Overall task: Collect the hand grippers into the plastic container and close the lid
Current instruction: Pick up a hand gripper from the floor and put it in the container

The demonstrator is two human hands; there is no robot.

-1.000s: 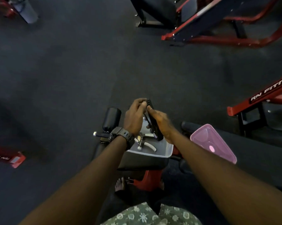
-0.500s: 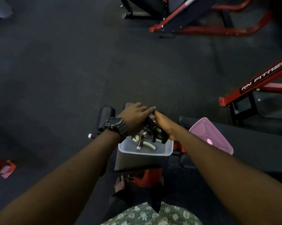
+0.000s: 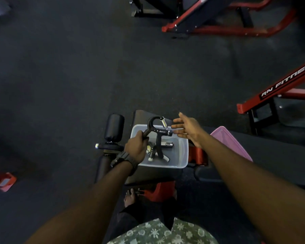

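Observation:
A clear plastic container (image 3: 180, 152) sits on a dark padded bench seat in front of me. My left hand (image 3: 136, 149) grips one handle of a black hand gripper (image 3: 157, 127), whose spring loop stands above the container's far rim. Other hand grippers (image 3: 157, 152) lie inside the container. My right hand (image 3: 187, 128) hovers open at the container's far right corner, fingers spread, close to the gripper's metal end. The pink lid (image 3: 229, 143) lies on the bench pad to the right of the container.
A black foam roller pad (image 3: 114, 127) sticks out left of the seat. Red gym frames stand at the top (image 3: 227, 29) and right (image 3: 271, 95). Dark rubber floor spreads all around. My bare foot (image 3: 129, 197) rests below the seat.
Both hands were together on the gripper over the container. Now the right hand has let go and opened to the right, while the left hand holds the gripper by one handle.

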